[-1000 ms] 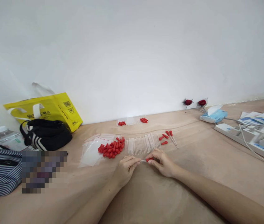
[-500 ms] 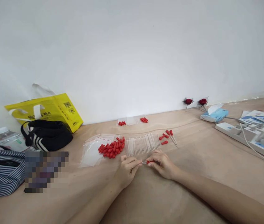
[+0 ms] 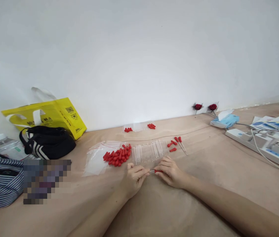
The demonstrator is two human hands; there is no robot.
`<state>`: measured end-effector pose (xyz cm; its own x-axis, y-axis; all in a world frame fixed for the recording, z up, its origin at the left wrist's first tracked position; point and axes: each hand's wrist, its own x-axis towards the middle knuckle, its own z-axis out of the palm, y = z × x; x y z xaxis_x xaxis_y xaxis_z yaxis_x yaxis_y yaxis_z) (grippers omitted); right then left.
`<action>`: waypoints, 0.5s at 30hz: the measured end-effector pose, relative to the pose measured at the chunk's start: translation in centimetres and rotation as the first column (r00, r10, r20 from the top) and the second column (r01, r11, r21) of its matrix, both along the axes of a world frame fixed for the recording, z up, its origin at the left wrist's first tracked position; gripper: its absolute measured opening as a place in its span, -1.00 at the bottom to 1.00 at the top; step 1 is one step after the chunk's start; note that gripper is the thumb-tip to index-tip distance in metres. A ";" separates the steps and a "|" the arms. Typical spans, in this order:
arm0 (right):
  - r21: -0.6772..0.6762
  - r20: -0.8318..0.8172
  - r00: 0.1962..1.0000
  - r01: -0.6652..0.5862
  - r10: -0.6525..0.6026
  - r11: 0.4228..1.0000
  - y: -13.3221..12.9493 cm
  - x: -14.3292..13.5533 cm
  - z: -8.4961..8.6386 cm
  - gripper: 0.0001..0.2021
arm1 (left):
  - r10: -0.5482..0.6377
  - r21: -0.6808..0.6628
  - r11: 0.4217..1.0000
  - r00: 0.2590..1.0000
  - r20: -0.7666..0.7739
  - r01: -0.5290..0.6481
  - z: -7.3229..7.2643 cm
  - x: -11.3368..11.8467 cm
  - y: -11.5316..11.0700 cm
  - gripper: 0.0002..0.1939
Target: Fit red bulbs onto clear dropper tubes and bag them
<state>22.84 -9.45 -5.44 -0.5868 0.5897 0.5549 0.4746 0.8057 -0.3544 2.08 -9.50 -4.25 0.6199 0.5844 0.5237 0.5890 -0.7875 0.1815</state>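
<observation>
In the head view, my left hand (image 3: pixel 134 179) pinches a clear glass dropper tube (image 3: pixel 152 171). My right hand (image 3: pixel 170 172) has its fingers closed round a red rubber bulb (image 3: pixel 156 171) at the tube's right end. The two seem to meet, but how far the tube sits inside is hidden. Just beyond the hands lies a row of dropper tubes (image 3: pixel 150 152). A heap of red bulbs (image 3: pixel 117 157) rests left of the row. On its right are a few loose bulbs (image 3: pixel 173 149) and two droppers (image 3: pixel 182 145) with bulbs fitted.
Clear plastic bags (image 3: pixel 93 166) lie under the heap. More bagged bulbs (image 3: pixel 151 126) are by the wall. A yellow bag (image 3: pixel 57 112), black pouch (image 3: pixel 52 144) and striped bag (image 3: pixel 1 184) stand left. A power strip (image 3: pixel 265 148) and tissue pack (image 3: pixel 224 121) sit right.
My right fingers now cover more of the red bulb. Both hands stay in nearly the same place, and the whole view has shifted slightly.
</observation>
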 end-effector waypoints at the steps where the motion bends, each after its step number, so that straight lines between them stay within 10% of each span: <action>1: 0.008 0.006 1.000 0.001 -0.001 1.000 0.0 0.0 0.0 -0.79 | -0.001 -0.002 1.000 1.000 0.005 0.001 0.0 0.0 0.0 -0.80; 15: -0.164 -0.104 0.995 -0.028 0.012 0.986 -0.4 -0.6 -0.1 -0.84 | 0.004 -0.034 0.999 0.993 0.116 0.000 0.0 0.7 -0.5 -0.80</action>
